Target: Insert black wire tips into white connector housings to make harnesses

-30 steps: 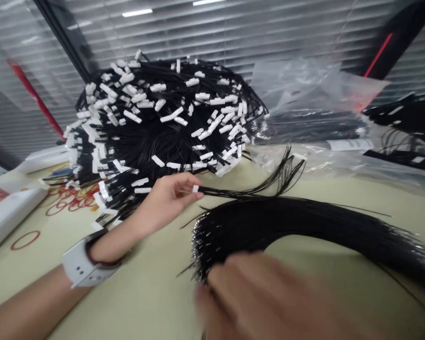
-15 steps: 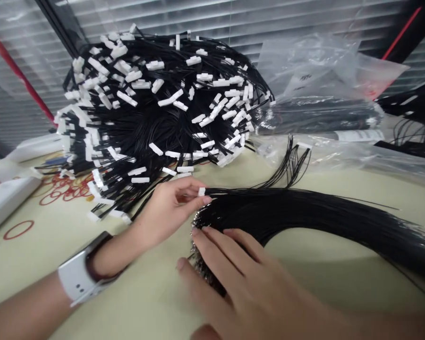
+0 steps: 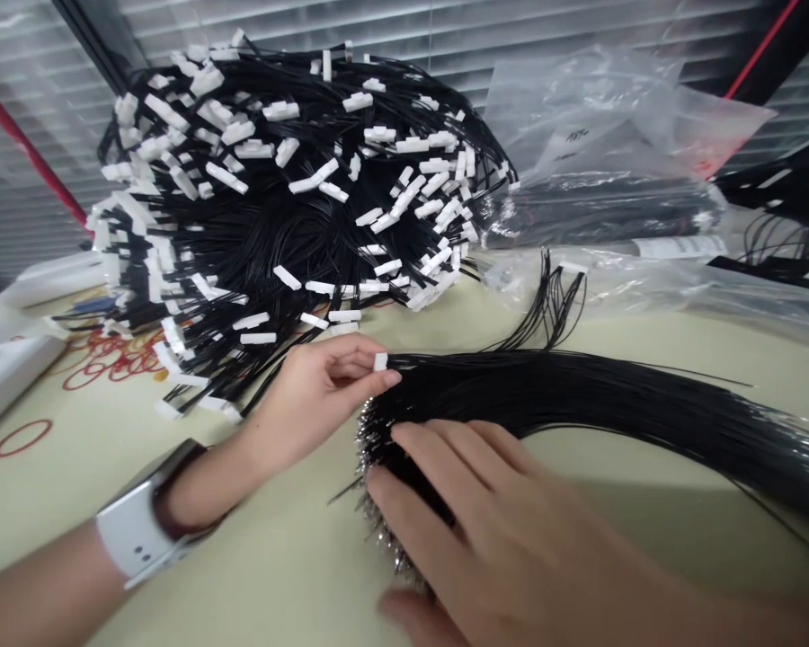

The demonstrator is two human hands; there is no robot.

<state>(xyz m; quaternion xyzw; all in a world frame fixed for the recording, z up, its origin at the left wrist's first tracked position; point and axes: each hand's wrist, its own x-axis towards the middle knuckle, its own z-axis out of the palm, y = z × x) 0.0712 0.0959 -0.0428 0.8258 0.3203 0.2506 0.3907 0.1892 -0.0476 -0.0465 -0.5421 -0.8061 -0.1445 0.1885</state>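
Seeing a cable heap (image 3: 276, 216) behind the left hand (image 3: 324, 386), in front of the blinds (image 3: 512, 22), plastic bags (image 3: 613, 211) right of that. Spotting rubber bands (image 3: 125, 361) on the table (image 3: 270, 557), kinda front left of the heap, plus a box (image 3: 13, 377) further left. Finding a wire bundle (image 3: 593, 386) front right, partly under the right hand (image 3: 499, 521).

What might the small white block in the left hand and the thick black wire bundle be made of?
The small white block is probably hard plastic, matte: opaque, evenly white and square-edged. The thick black wire bundle seems plastic-coated, slightly satiny, its strands bending smoothly. Its silvery tips glint like metal.
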